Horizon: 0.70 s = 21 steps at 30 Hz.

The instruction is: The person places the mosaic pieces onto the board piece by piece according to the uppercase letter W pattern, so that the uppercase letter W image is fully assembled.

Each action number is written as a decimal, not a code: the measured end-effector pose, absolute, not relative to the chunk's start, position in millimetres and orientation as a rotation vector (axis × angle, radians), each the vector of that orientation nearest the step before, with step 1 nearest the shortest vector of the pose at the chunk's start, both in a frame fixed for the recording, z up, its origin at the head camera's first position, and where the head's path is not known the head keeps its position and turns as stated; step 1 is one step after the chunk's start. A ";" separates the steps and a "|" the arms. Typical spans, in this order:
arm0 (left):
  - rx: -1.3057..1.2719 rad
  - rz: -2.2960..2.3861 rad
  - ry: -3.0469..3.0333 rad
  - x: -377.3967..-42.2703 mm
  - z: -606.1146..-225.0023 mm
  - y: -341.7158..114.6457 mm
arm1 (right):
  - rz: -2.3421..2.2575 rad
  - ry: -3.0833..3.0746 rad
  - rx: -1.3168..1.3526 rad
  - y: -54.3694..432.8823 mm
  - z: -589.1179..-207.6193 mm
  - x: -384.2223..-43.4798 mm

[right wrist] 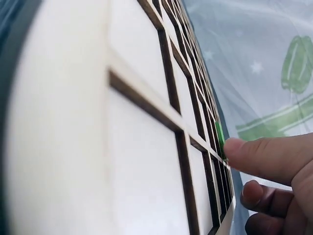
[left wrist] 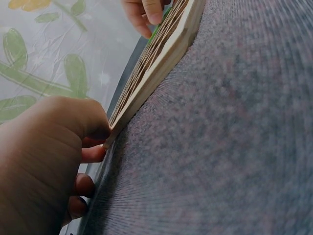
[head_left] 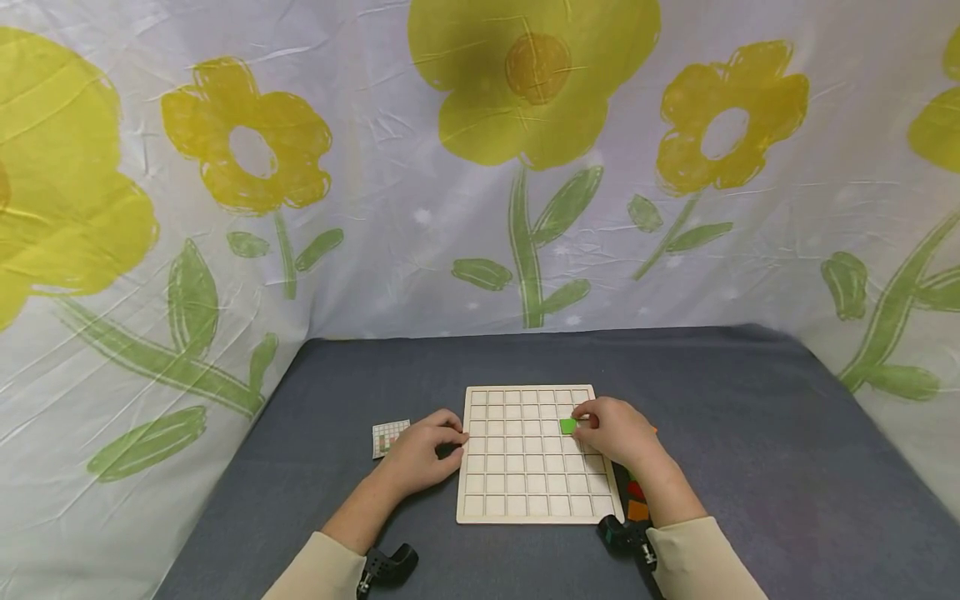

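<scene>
In the head view, the board (head_left: 517, 482) lies flat on the worktop (head_left: 795, 467), its far edge well short of the flowered backdrop (head_left: 390, 167) and worktop reaching out to both sides. A small gridded card (head_left: 381, 441) lies beyond the left hand (head_left: 420, 457), its print too small to read. The left grip is loosely spread, fingertips at the board's left edge. The right hand (head_left: 619, 430) pinches a green tile (head_left: 567, 426) over the third row from the far edge; red and orange tiles (head_left: 637, 509) lie just beside the board's right edge.

The left wrist view shows bent fingers touching the board's rim — the other hand near the far part.

In the right wrist view, the thumb meets the green tile — probably not fully seated, though the slant obscures it.
</scene>
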<state>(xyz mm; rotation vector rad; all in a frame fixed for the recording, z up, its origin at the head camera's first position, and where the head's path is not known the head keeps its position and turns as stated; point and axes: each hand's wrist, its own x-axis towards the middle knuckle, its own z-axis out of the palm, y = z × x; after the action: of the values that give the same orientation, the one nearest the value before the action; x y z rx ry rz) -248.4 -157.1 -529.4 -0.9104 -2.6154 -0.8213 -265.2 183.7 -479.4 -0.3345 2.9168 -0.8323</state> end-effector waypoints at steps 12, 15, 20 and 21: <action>-0.912 -0.818 -2.624 -248.3 -528.2 -156.4 | -0.863 2.917 -0.356 191.5 -477.4 -264.7; -0.908 -0.817 -2.626 -248.0 -528.2 -156.2 | -0.943 2.895 -0.349 200.0 -472.7 -264.3; -0.905 -0.827 -2.622 -247.4 -527.9 -156.2 | -1.053 2.884 -0.300 216.2 -465.9 -265.3; -0.903 -0.830 -2.621 -247.2 -527.8 -156.2 | -1.067 2.885 -0.288 219.4 -464.9 -265.7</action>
<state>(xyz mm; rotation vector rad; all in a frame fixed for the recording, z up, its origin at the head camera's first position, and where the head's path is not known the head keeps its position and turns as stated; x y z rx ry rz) -247.2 -156.2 -527.8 -0.9035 -2.6212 -0.8300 -265.7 219.4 -464.9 -0.2885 2.8846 -1.0670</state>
